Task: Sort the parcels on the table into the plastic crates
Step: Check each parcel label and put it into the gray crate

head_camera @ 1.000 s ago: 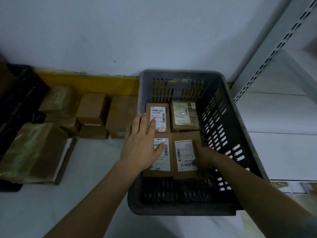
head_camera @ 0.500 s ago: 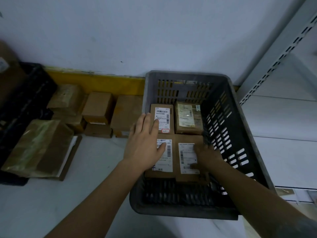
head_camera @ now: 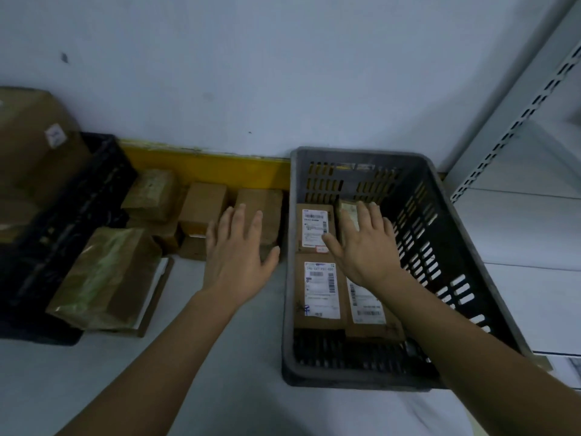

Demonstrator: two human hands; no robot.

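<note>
- Already four labelled parcels lie flat in the grey crate (head_camera: 465,278), packed two by two against its left wall and far end, labels up (probably so they can be read and so the near end stays free for more).
- Nearest the left wall sits the near-left parcel (head_camera: 320,291); beyond it, touching, is the far-left parcel (head_camera: 314,228).
- Unsorted parcels wait on the counter (head_camera: 220,357) along the yellow strip (head_camera: 204,166), among them a plain brown box (head_camera: 262,212) just outside the crate.
- Outside the crate, the left hand (head_camera: 237,256) is stretched palm down over that brown box, fingers (head_camera: 240,215) straight and spread, holding nothing; whether they touch it I cannot tell.
- Inside the crate, the right hand (head_camera: 364,247) lies flat, fingers splayed over the far-right parcel (head_camera: 349,212), thumb toward the far-left label; it grips nothing, and seems to be pressing or squaring the parcel.
- Further left, a black crate (head_camera: 63,221) holds a large box, with a taped parcel (head_camera: 103,278) leaning by it.
</note>
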